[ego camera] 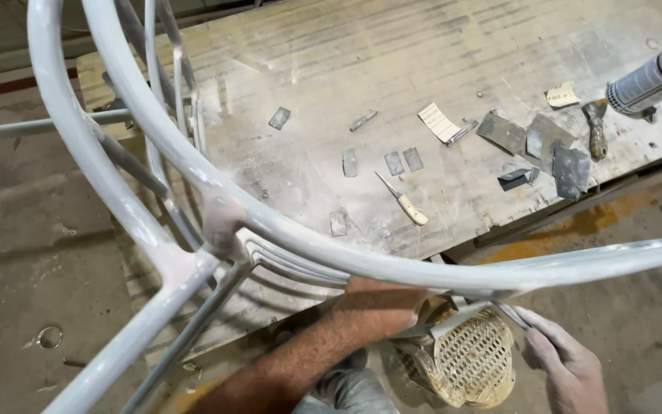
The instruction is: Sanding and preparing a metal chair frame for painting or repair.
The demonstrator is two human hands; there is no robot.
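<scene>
A cream paper label (438, 122) lies on the dusty surface (331, 61). The grey-white metal frame (216, 207) is pinched by the right hand (565, 368); the left hand's grip cannot be told.

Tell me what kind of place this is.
Probably a repair or finishing workshop: a dusty, worn wooden workbench strewn with sandpaper scraps, a small knife and a sealant cartridge, with a grey-primed metal frame close to the camera.

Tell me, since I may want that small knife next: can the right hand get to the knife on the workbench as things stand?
Probably yes, though not straight. The right hand sits low under the grey metal frame, pinching a thin strip, while the knife lies in the open on the workbench. The hand would have to pass over or around the frame's tube.
</scene>
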